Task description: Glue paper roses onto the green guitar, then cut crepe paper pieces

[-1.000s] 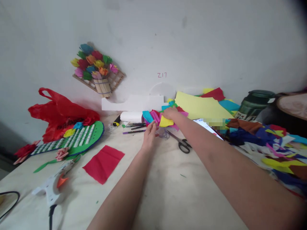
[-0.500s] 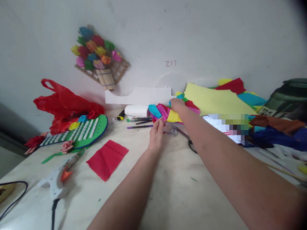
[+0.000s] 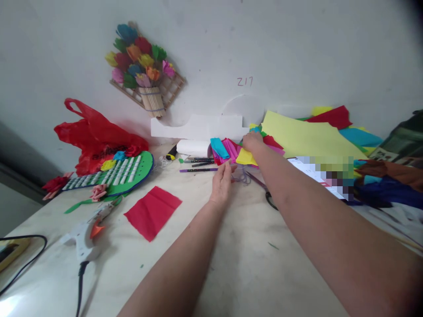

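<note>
My right hand reaches to the far side of the table and lies on a stack of small coloured paper pieces: blue, pink, yellow and red. Its fingers curl down over the stack. My left hand rests on the table just in front of the same stack, fingers held together and stretched toward the pink pieces, holding nothing I can see. Black scissors lie partly under my right forearm.
A red paper square and a white glue gun lie at the left. Behind them are a green craft board and a red plastic bag. Pens sit by the stack. Large coloured sheets fill the right.
The view has shifted right and up a little. Both hands stay at the paper stack; my left hand has edged closer to the pink pieces.
</note>
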The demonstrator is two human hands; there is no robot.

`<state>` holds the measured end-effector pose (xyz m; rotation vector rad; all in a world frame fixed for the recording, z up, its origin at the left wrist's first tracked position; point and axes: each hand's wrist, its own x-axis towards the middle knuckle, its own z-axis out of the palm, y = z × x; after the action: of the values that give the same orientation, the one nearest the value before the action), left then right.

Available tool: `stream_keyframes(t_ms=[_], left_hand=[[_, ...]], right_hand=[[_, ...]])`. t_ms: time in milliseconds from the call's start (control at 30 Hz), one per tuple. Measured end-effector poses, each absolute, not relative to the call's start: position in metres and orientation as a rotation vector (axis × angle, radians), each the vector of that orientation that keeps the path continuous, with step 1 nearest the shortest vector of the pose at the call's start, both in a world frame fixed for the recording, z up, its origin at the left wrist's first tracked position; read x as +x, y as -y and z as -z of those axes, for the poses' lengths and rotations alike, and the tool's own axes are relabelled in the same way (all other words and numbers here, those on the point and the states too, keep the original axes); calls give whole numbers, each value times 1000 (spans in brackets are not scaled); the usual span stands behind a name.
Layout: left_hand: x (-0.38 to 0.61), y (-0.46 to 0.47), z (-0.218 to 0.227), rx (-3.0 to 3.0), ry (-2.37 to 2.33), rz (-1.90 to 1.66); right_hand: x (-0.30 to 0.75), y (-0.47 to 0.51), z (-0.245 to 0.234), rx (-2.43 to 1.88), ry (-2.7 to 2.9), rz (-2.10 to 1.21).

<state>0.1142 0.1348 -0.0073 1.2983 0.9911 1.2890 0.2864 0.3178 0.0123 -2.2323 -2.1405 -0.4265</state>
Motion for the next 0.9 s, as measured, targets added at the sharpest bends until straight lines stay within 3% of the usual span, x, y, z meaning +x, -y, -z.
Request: stream_keyframes(t_ms=[667, 900], left_hand=[[115, -136, 10, 1389, -1017, -1254], [116, -143, 21, 1567, -1012, -1243]], right_hand=[[289, -302, -20, -2075, 2013, 592], [286, -295, -25, -2104, 1973, 491]])
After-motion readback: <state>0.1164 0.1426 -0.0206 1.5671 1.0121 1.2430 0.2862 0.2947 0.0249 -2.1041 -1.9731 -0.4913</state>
